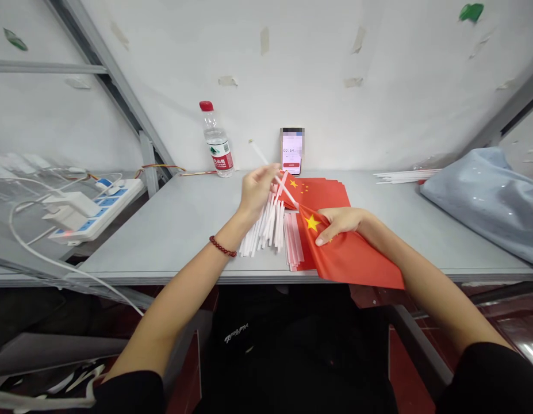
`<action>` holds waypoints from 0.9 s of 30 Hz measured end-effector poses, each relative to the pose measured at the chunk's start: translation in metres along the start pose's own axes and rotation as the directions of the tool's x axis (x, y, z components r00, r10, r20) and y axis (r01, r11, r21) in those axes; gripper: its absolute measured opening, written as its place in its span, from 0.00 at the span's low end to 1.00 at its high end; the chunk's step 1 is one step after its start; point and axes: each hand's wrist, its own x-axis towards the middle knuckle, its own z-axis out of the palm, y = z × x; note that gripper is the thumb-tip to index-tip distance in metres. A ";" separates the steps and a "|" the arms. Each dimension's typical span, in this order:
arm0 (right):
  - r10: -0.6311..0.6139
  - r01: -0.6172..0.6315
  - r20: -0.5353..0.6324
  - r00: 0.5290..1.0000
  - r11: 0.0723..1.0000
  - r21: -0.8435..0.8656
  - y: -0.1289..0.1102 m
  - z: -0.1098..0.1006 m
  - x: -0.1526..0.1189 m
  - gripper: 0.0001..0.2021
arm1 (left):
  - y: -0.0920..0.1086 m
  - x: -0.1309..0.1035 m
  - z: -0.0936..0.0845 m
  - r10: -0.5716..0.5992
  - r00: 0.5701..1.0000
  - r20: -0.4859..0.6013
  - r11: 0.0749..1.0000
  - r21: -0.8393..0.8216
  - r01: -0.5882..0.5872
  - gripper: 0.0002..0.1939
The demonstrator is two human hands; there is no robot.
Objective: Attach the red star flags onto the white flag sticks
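In the head view, a white stick [263,155] is being pinched by the left hand [258,187], seemingly for steering, while a red flag [356,257] is being gripped by the right hand [341,223] above the bench [197,221], likely keeping its edge accessible.

Bottle [218,146] left of phone [291,152], both behind sticks [268,227].

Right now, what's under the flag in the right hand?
Partly visible: red cloth with pale strips pokes out left of the held flag, on the desk. The rest is covered; can't tell how far it runs.
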 end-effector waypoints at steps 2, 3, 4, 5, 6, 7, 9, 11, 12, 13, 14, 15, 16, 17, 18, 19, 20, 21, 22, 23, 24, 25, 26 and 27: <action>0.036 -0.036 0.016 0.999 0.999 0.020 -0.002 -0.003 -0.005 0.15 | -0.004 0.009 -0.007 0.035 0.967 -0.252 0.999 0.037 -0.027 0.04; 0.050 -0.050 0.010 0.999 0.999 0.010 -0.003 -0.003 -0.006 0.15 | -0.005 0.013 -0.011 0.054 0.954 -0.296 0.998 0.047 -0.041 0.03; 0.060 -0.060 0.005 0.998 0.998 -0.009 -0.004 -0.004 -0.007 0.14 | -0.005 0.017 -0.015 0.074 0.944 -0.322 0.997 0.053 -0.060 0.04; 0.063 -0.063 0.002 0.998 0.998 -0.029 -0.005 -0.004 -0.008 0.14 | -0.005 0.019 -0.017 0.084 0.941 -0.329 0.996 0.051 -0.071 0.06; 0.060 -0.059 0.008 0.998 0.997 -0.049 -0.005 -0.004 -0.007 0.14 | -0.005 0.021 -0.020 0.089 0.940 -0.330 0.996 0.043 -0.079 0.06; 0.050 -0.048 0.025 0.998 0.996 -0.073 -0.005 -0.004 -0.007 0.14 | -0.003 0.022 -0.021 0.092 0.938 -0.335 0.996 0.032 -0.087 0.07; 0.026 -0.016 0.084 0.996 0.993 -0.120 -0.003 -0.005 -0.004 0.15 | 0.000 0.025 -0.025 0.100 0.927 -0.361 0.995 0.011 -0.103 0.06; 0.024 -0.003 0.161 0.987 0.991 -0.133 0.000 -0.008 -0.003 0.18 | 0.006 0.029 -0.032 0.132 0.892 -0.432 0.989 -0.002 -0.147 0.06; 0.030 -0.005 0.190 0.981 0.991 -0.133 0.002 -0.010 -0.003 0.19 | 0.009 0.032 -0.037 0.149 0.862 -0.484 0.985 -0.005 -0.173 0.06; 0.037 -0.009 0.212 0.977 0.991 -0.134 0.003 -0.012 -0.003 0.20 | 0.013 0.035 -0.044 0.158 0.827 -0.540 0.981 -0.013 -0.196 0.06; 0.038 -0.006 0.228 0.973 0.990 -0.141 0.004 -0.014 -0.003 0.20 | 0.016 0.038 -0.052 0.155 0.784 -0.601 0.978 -0.019 -0.208 0.06; 0.029 0.007 0.238 0.971 0.989 -0.151 0.005 -0.016 -0.004 0.18 | 0.020 0.041 -0.060 0.143 0.734 -0.664 0.977 -0.026 -0.214 0.07; 0.011 0.029 0.238 0.971 0.987 -0.161 0.005 -0.018 -0.005 0.17 | 0.023 0.044 -0.067 0.110 0.691 -0.715 0.977 -0.049 -0.206 0.08; -0.015 0.052 0.225 0.974 0.985 -0.162 0.005 -0.019 -0.007 0.16 | 0.025 0.047 -0.074 0.074 0.675 -0.734 0.981 -0.067 -0.181 0.09; -0.043 0.074 0.194 0.980 0.986 -0.152 0.005 -0.019 -0.008 0.16 | 0.027 0.048 -0.078 0.063 0.677 -0.733 0.988 -0.051 -0.147 0.09; -0.073 0.092 0.145 0.987 0.987 -0.129 0.005 -0.020 -0.009 0.16 | 0.027 0.049 -0.080 0.045 0.715 -0.698 0.996 -0.026 -0.088 0.09; -0.096 0.104 0.084 0.992 0.989 -0.103 0.004 -0.019 -0.010 0.16 | 0.025 0.048 -0.080 0.023 0.762 -0.648 0.999 -0.001 -0.032 0.09; -0.106 0.108 0.023 0.994 0.991 -0.078 0.003 -0.019 -0.010 0.15 | 0.022 0.047 -0.078 0.001 0.819 -0.574 0.999 0.040 0.027 0.09; -0.107 0.105 -0.027 0.994 0.993 -0.056 0.003 -0.018 -0.010 0.15 | 0.018 0.046 -0.074 -0.025 0.866 -0.500 0.994 0.078 0.074 0.10; -0.099 0.097 -0.068 0.993 0.995 -0.037 0.002 -0.018 -0.010 0.14 | 0.013 0.044 -0.070 -0.053 0.901 -0.431 0.987 0.114 0.113 0.11; -0.088 0.086 -0.096 0.991 0.996 -0.024 0.003 -0.018 -0.010 0.14 | 0.007 0.042 -0.066 -0.072 0.944 -0.322 0.959 0.238 0.155 0.14; -0.080 0.078 -0.118 0.990 0.997 -0.021 0.003 -0.018 -0.009 0.14 | 0.000 0.040 -0.062 -0.104 0.963 -0.247 0.911 0.364 0.192 0.18; -0.080 0.077 -0.131 0.988 0.997 -0.031 0.004 -0.019 -0.009 0.14 | -0.006 0.039 -0.059 -0.146 0.972 -0.182 0.837 0.501 0.219 0.22; -0.089 0.083 -0.137 0.987 0.995 -0.050 0.005 -0.020 -0.008 0.15 | -0.012 0.038 -0.058 -0.170 0.978 -0.124 0.744 0.634 0.210 0.25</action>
